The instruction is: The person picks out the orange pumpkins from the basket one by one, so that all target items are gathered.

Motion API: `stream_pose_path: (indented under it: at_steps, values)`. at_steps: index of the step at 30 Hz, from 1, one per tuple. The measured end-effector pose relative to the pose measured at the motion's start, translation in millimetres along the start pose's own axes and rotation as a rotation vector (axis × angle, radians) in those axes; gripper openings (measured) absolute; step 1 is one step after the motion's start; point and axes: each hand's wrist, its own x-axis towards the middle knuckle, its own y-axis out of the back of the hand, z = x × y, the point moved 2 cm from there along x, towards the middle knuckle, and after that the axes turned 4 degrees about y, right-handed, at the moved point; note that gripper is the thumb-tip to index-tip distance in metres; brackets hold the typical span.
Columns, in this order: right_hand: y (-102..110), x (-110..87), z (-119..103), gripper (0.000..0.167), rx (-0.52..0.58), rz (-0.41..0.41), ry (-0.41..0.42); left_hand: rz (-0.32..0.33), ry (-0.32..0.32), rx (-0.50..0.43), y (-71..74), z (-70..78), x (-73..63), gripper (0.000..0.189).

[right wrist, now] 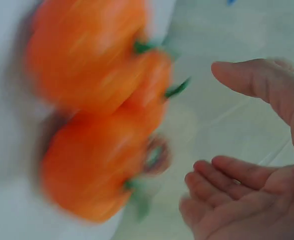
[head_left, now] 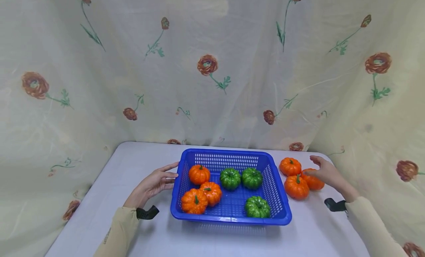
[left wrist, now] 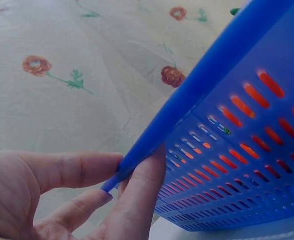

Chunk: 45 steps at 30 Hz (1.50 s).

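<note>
A blue plastic basket [head_left: 232,219] with slotted walls sits mid-table. Inside lie three orange pumpkins [head_left: 199,174] on the left and three green pumpkins [head_left: 251,178] toward the middle and right. My left hand [head_left: 153,185] is at the basket's left side; its fingers pinch the rim [left wrist: 179,107], some over the edge and one against the outer wall. To the basket's right, three more orange pumpkins [head_left: 296,187] cluster on the table. Beside and above them hovers my right hand [head_left: 327,173], thumb and fingers spread apart, holding nothing. The right wrist view shows these pumpkins [right wrist: 89,170] blurred.
The white table [head_left: 146,157] has rounded far corners. A pale curtain [head_left: 232,113] printed with red flowers hangs behind it and along both sides. Both forearms wear light sleeves [head_left: 121,227], with a black strap [head_left: 148,212] at the left wrist.
</note>
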Motion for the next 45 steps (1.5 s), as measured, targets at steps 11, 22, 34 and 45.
stream_pose_path:
  at_steps: [11, 22, 34, 45]
  values:
    - [-25, 8.8, -102, 0.074, 0.072, -0.059, 0.270, 0.003, -0.006, 0.002, -0.4, 0.8, 0.9, 0.061]
    - [-91, 24.3, -173, 0.066, 0.269, -0.349, 0.484, -0.012, -0.006, 0.000, -0.8, -1.9, 2.8, 0.059]
    - [-152, 11.8, -232, 0.059, 0.197, -0.643, 0.594, 0.011, -0.005, -0.005, -0.5, -1.8, 3.8, 0.058]
    - [-179, 7.0, -266, 0.068, 0.063, -0.753, 0.720, -0.011, -0.012, -0.012, 2.9, -0.7, 2.9, 0.059]
